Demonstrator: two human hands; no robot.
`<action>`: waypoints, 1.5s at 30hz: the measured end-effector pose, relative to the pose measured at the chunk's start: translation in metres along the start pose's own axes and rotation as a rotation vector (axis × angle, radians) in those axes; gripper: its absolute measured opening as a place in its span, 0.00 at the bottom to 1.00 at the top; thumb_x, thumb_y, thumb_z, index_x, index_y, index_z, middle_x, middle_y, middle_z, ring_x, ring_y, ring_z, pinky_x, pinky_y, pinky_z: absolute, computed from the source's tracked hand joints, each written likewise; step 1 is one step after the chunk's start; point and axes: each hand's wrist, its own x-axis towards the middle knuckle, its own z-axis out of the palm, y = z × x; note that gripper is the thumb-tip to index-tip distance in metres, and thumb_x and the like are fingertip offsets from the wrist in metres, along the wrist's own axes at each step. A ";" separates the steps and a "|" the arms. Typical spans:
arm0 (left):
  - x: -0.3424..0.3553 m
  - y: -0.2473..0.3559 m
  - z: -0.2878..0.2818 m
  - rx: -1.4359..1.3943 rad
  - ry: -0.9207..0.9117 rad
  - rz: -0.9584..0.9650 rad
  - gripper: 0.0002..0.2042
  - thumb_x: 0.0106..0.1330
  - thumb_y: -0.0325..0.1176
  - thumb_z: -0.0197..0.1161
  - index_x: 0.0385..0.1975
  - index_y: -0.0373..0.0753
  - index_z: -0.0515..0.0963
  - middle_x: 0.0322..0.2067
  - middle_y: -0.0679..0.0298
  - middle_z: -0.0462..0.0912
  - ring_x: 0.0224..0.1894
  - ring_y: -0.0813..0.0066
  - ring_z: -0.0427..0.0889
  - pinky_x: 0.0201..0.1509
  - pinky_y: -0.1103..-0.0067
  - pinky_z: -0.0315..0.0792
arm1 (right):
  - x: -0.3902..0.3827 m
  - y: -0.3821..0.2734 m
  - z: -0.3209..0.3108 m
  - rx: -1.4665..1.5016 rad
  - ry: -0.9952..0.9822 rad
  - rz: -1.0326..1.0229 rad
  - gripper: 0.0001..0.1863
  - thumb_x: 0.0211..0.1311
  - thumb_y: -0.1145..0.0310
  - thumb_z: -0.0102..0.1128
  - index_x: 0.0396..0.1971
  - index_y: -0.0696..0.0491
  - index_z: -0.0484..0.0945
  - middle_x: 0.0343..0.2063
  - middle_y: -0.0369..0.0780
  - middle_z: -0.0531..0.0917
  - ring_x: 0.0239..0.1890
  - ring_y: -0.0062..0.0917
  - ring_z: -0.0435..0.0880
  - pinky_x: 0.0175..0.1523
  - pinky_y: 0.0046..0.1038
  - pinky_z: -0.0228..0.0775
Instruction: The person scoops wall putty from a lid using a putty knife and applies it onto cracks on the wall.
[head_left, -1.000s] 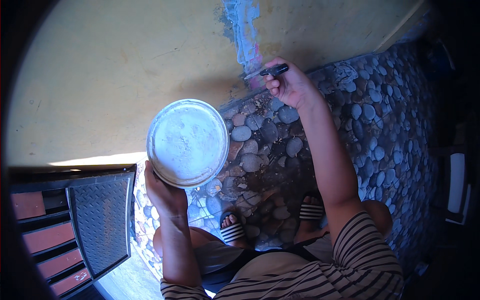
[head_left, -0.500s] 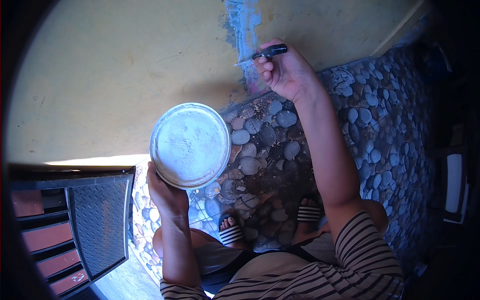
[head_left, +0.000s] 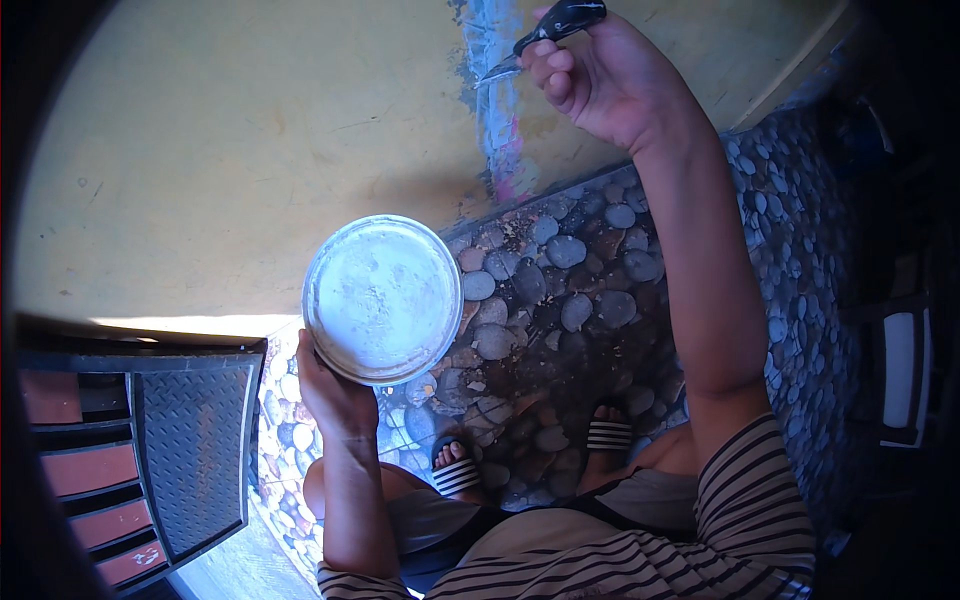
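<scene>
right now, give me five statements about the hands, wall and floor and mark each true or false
1. The left hand holds a round white tray. True.
2. The right hand is empty. False: it grips a black-handled tool.
3. A rough, pale bluish strip runs up the yellowish wall. True.
4. The floor is plain wood. False: it shows a pebble pattern.
5. Both feet wear striped sandals. True.

Tool handle (head_left: 568, 20) black; dish (head_left: 456, 300) whitish, perhaps bluish; wall (head_left: 220, 150) yellowish; shirt (head_left: 640, 562) dark-striped.
</scene>
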 end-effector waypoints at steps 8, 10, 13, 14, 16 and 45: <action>-0.001 0.000 -0.002 0.005 0.005 -0.014 0.24 0.80 0.43 0.34 0.61 0.31 0.67 0.58 0.54 0.75 0.61 0.63 0.73 0.68 0.67 0.63 | -0.007 -0.051 0.026 -0.092 -0.006 -0.013 0.13 0.73 0.63 0.47 0.28 0.51 0.72 0.21 0.37 0.78 0.20 0.20 0.76 0.25 0.21 0.75; -0.001 0.002 -0.004 0.007 -0.006 -0.037 0.24 0.80 0.43 0.35 0.61 0.32 0.67 0.58 0.54 0.75 0.61 0.63 0.73 0.68 0.67 0.63 | -0.015 -0.064 0.026 -0.119 -0.031 -0.020 0.13 0.74 0.62 0.47 0.29 0.52 0.72 0.21 0.37 0.78 0.21 0.20 0.77 0.25 0.20 0.75; -0.001 0.004 -0.003 0.005 -0.011 -0.047 0.23 0.80 0.43 0.35 0.62 0.32 0.67 0.59 0.54 0.75 0.61 0.62 0.73 0.68 0.67 0.63 | -0.042 -0.076 0.028 -0.004 -0.150 0.132 0.13 0.74 0.61 0.48 0.31 0.54 0.73 0.22 0.37 0.78 0.26 0.22 0.84 0.27 0.17 0.80; 0.000 0.004 -0.006 -0.004 0.005 -0.049 0.23 0.79 0.43 0.35 0.62 0.33 0.67 0.59 0.54 0.75 0.62 0.62 0.73 0.68 0.67 0.63 | -0.054 -0.075 0.028 -0.039 -0.147 0.166 0.12 0.72 0.62 0.49 0.41 0.58 0.71 0.23 0.39 0.76 0.21 0.23 0.81 0.23 0.19 0.79; 0.002 0.004 -0.005 -0.005 0.018 -0.054 0.23 0.79 0.42 0.34 0.61 0.32 0.68 0.58 0.54 0.75 0.61 0.63 0.74 0.68 0.67 0.64 | -0.081 -0.069 0.023 -0.081 -0.138 0.202 0.18 0.71 0.64 0.50 0.51 0.62 0.69 0.24 0.42 0.75 0.15 0.23 0.77 0.19 0.21 0.78; -0.070 0.023 0.072 -0.048 0.035 0.158 0.23 0.78 0.44 0.37 0.61 0.32 0.68 0.58 0.53 0.75 0.61 0.61 0.74 0.68 0.67 0.65 | -0.119 0.014 -0.072 -0.501 -0.043 -0.353 0.18 0.78 0.63 0.45 0.60 0.56 0.68 0.26 0.33 0.72 0.24 0.11 0.66 0.27 0.17 0.59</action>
